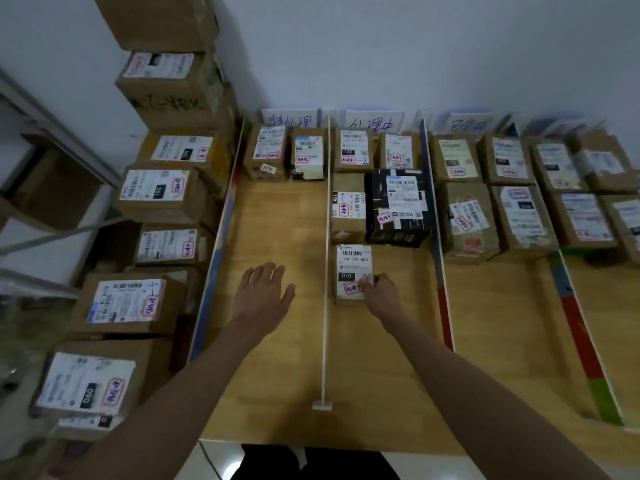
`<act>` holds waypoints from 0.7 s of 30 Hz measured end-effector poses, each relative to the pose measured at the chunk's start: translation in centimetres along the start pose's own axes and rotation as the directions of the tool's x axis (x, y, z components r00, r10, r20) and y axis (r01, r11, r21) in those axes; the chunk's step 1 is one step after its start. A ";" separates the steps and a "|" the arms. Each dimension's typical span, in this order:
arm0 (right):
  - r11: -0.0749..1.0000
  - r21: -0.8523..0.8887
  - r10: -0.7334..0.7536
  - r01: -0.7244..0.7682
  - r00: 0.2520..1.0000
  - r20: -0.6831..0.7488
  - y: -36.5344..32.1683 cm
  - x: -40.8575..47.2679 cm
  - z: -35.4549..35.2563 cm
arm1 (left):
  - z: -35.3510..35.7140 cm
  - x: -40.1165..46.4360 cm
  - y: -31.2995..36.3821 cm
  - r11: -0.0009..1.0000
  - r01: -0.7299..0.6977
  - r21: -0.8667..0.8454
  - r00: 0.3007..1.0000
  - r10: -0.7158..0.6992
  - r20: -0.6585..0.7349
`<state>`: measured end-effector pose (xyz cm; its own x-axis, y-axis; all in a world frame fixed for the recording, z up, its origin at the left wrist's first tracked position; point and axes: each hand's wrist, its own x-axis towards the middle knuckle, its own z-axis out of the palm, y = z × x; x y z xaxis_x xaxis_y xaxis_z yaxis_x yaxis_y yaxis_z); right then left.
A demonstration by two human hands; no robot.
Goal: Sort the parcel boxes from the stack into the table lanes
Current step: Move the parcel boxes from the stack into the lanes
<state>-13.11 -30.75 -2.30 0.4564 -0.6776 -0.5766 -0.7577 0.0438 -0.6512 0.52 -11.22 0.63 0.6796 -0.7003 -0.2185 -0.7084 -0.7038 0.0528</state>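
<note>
Right hand [379,289] is pinching the small white-labelled cardboard parcel [353,273], left hand [265,292] hovering open; better nudging it squarely far.

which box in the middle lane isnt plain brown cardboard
The black box, in the lane's second row against the right divider. The other four there, including the one under the right hand, are brown.

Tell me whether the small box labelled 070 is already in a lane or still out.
In: the small cardboard box labelled 070 sits on the table in the middle lane, right of the white divider, right hand touching it.
</note>
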 end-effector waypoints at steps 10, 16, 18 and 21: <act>1.000 -0.007 -0.001 0.001 0.999 0.048 -0.9 2.4 0.9 | 0.6 -0.3 -0.3 0.999 0.039 -0.005 0.999 -0.039 0.026; 0.997 -0.057 -0.046 0.045 0.999 -0.019 -1.6 1.2 0.2 | -0.4 -0.2 -0.8 0.999 0.034 -0.020 0.999 -0.034 0.010; 0.983 -0.144 -0.124 0.114 0.990 -0.064 -1.8 0.4 -0.3 | -1.1 -0.4 -1.3 0.999 0.031 -0.016 1.000 -0.031 0.000; 0.922 -0.293 -0.289 0.254 0.954 -0.083 -2.5 -1.1 -0.4 | -2.3 -1.2 -2.6 0.998 0.047 -0.028 0.998 -0.048 -0.028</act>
<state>-11.87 -30.36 0.19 0.6159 -0.7197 -0.3205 -0.7188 -0.3468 -0.6026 1.94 -8.84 3.02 0.7175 -0.6690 -0.1938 -0.6700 -0.7390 0.0703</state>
